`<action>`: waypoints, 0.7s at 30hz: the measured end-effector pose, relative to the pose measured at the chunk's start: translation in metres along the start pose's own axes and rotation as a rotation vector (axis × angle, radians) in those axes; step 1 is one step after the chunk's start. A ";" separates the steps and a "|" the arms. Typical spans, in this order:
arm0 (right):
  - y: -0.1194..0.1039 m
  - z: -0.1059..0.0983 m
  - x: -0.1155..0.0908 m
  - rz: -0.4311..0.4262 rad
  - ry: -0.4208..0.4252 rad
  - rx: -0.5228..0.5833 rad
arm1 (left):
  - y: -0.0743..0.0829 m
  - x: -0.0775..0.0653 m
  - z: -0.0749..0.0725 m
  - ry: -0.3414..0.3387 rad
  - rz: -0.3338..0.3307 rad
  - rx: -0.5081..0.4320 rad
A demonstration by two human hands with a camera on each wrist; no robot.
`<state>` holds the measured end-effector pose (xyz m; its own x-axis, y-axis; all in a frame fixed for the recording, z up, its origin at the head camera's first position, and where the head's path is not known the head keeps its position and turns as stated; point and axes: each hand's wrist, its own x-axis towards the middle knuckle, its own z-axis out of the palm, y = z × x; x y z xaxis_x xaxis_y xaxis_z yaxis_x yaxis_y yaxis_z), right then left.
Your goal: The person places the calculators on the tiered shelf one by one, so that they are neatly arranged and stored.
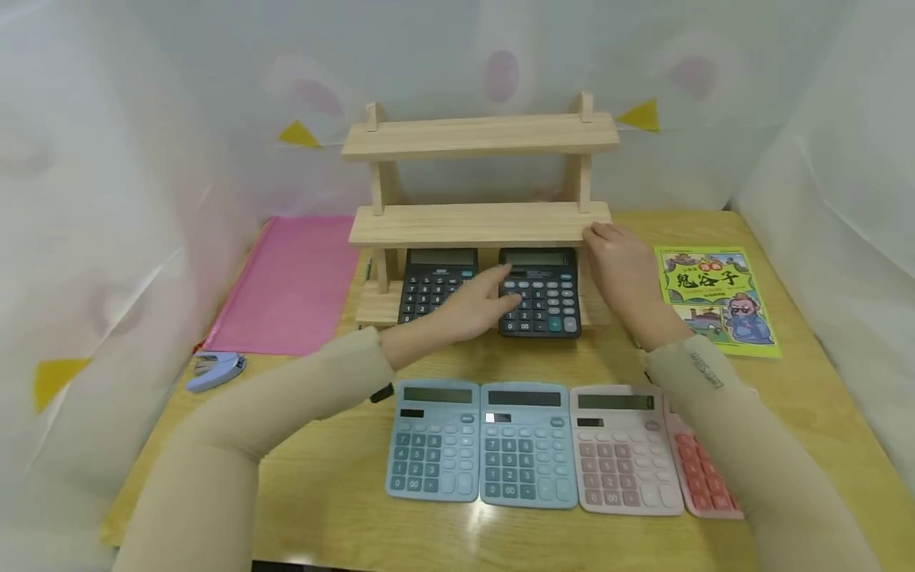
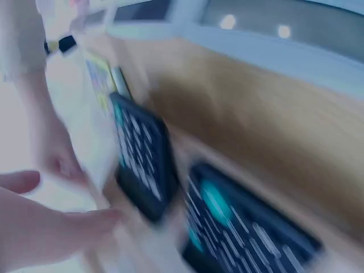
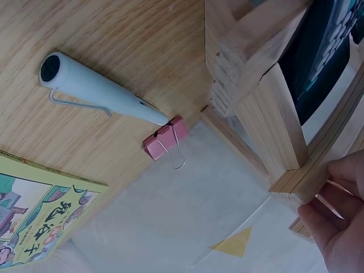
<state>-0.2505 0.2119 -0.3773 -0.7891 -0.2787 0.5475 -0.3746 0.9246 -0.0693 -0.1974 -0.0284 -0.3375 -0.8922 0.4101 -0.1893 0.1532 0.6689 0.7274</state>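
A wooden tiered shelf (image 1: 472,224) stands at the back of the table. Two black calculators, the left one (image 1: 429,290) and the right one (image 1: 561,300), lean side by side on its lowest tier. My left hand (image 1: 466,310) is over the gap between them, thumb and fingers spread in front of the right calculator's left side. Whether it touches that calculator I cannot tell; the left wrist view is blurred. With curled fingers, my right hand (image 1: 618,266) grips the right end of the middle board, also seen in the right wrist view (image 3: 341,224).
Two blue calculators (image 1: 434,441), a pale pink one (image 1: 625,445) and a red-keyed one lie in front. A pink pouch (image 1: 289,286) and blue stapler (image 1: 216,371) are left; a comic book (image 1: 718,302), pale pen-like tube (image 3: 102,85) and pink binder clip (image 3: 166,138) are right.
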 end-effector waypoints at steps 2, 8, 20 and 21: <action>0.002 -0.002 -0.005 0.014 0.011 0.000 | -0.020 -0.009 -0.023 0.109 0.107 0.166; 0.007 -0.009 -0.014 0.057 0.006 -0.022 | -0.094 -0.008 -0.084 0.468 0.197 0.497; -0.002 -0.014 0.000 -0.028 -0.106 0.044 | -0.149 -0.007 -0.104 0.782 0.446 0.884; -0.002 -0.021 0.000 -0.003 -0.181 0.088 | -0.151 -0.007 -0.103 0.794 0.453 0.879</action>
<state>-0.2395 0.2152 -0.3597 -0.8595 -0.3310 0.3894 -0.4121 0.8995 -0.1450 -0.2586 -0.1958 -0.3776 -0.6480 0.4298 0.6289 0.4682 0.8760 -0.1162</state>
